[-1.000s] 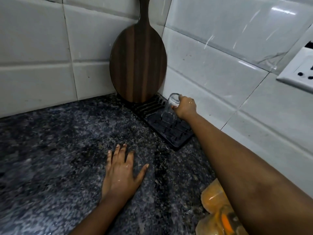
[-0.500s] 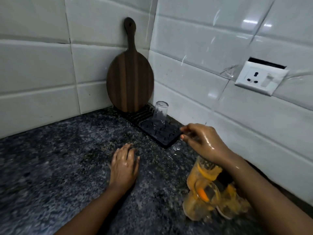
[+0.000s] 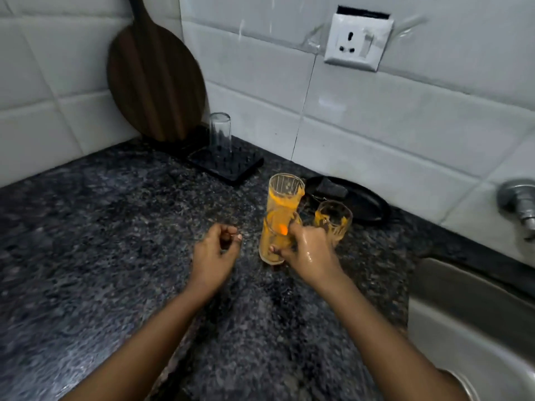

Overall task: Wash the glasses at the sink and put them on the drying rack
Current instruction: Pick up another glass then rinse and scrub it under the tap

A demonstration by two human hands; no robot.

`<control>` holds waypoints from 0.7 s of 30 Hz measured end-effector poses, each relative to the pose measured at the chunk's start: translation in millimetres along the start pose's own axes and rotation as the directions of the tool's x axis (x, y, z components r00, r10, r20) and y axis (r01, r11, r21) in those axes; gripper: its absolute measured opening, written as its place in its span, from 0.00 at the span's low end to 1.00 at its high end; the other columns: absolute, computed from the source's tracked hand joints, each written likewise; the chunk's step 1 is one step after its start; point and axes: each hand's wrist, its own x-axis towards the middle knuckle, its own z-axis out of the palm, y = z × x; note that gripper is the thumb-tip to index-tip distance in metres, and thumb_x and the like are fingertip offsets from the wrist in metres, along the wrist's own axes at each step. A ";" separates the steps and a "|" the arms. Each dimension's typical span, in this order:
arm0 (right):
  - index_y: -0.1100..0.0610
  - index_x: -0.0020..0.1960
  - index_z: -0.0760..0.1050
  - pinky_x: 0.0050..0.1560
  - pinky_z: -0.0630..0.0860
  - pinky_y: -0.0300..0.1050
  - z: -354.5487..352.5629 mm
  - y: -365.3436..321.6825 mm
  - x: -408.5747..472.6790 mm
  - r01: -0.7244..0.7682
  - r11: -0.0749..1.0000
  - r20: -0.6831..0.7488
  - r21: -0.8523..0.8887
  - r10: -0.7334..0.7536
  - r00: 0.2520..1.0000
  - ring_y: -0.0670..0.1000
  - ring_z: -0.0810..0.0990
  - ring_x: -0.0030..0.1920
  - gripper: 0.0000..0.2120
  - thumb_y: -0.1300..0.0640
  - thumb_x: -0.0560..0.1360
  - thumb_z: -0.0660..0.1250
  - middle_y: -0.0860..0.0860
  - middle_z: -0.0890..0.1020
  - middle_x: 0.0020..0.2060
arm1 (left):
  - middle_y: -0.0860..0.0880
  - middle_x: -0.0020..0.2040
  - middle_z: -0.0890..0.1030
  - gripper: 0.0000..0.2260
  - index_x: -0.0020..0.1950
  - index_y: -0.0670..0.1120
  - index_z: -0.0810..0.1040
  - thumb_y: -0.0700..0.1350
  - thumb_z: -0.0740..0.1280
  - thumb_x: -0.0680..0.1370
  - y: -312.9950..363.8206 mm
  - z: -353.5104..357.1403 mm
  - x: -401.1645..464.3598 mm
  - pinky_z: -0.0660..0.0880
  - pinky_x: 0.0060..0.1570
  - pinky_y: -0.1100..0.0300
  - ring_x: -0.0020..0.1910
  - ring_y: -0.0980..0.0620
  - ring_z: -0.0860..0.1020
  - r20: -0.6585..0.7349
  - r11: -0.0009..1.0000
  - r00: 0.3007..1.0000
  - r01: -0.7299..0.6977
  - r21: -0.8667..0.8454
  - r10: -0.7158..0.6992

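A clean clear glass [image 3: 220, 130] stands upside down on the black drying rack [image 3: 231, 166] in the corner. Nearer me, several glasses smeared with orange residue stand on the dark granite counter. My wet right hand [image 3: 309, 251] grips the tall orange-stained glass [image 3: 279, 215] near its base. A shorter stained glass [image 3: 333, 219] stands just right of it. My left hand [image 3: 215, 254] hovers beside the tall glass with fingers loosely curled, holding nothing.
A round wooden chopping board [image 3: 156, 82] leans against the tiled wall behind the rack. A black dish holding a dark scrubber [image 3: 362, 204] lies by the wall. The steel sink [image 3: 469, 328] is at the lower right, a tap [image 3: 518, 204] above it, a wall socket [image 3: 359, 41] higher up.
My right hand let go of the clean glass on the rack, drew back and took hold of the tall stained glass. My left hand lifted off the counter and curled.
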 end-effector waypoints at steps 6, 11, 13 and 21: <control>0.48 0.25 0.69 0.26 0.63 0.30 -56.0 39.1 -65.0 -0.033 0.933 -0.174 0.358 0.102 0.980 0.38 0.73 0.24 0.18 0.47 0.65 0.76 0.41 0.70 0.18 | 0.48 0.41 0.82 0.02 0.46 0.47 0.75 0.45 0.66 0.76 46.0 30.2 -36.3 0.72 0.40 0.59 0.41 0.52 0.80 0.080 1.000 0.997 0.006 -0.002 -0.006; 0.57 0.24 0.75 0.25 0.63 0.37 -133.8 138.1 -122.4 -0.238 0.840 -0.259 0.487 0.399 0.880 0.42 0.65 0.23 0.23 0.39 0.56 0.76 0.47 0.69 0.18 | 0.53 0.36 0.82 0.06 0.41 0.50 0.73 0.44 0.63 0.78 108.3 104.4 -85.7 0.77 0.38 0.59 0.32 0.59 0.80 0.283 0.993 0.957 -0.026 -0.114 0.058; 0.62 0.27 0.78 0.26 0.66 0.41 -162.3 177.1 -147.6 -0.282 0.833 -0.297 0.476 0.454 0.840 0.45 0.68 0.24 0.29 0.34 0.53 0.74 0.55 0.74 0.20 | 0.51 0.34 0.81 0.07 0.41 0.47 0.73 0.42 0.61 0.79 137.0 141.5 -103.8 0.76 0.33 0.63 0.29 0.58 0.79 0.345 0.984 0.934 -0.038 -0.172 0.096; 0.49 0.25 0.72 0.27 0.67 0.33 -238.0 297.3 -231.7 -0.345 0.899 -0.487 0.271 0.437 0.756 0.42 0.72 0.23 0.19 0.39 0.54 0.79 0.45 0.75 0.21 | 0.48 0.32 0.83 0.16 0.36 0.44 0.74 0.52 0.61 0.79 241.9 279.4 -122.7 0.79 0.38 0.51 0.30 0.49 0.81 0.466 0.958 0.839 -0.273 -0.085 0.280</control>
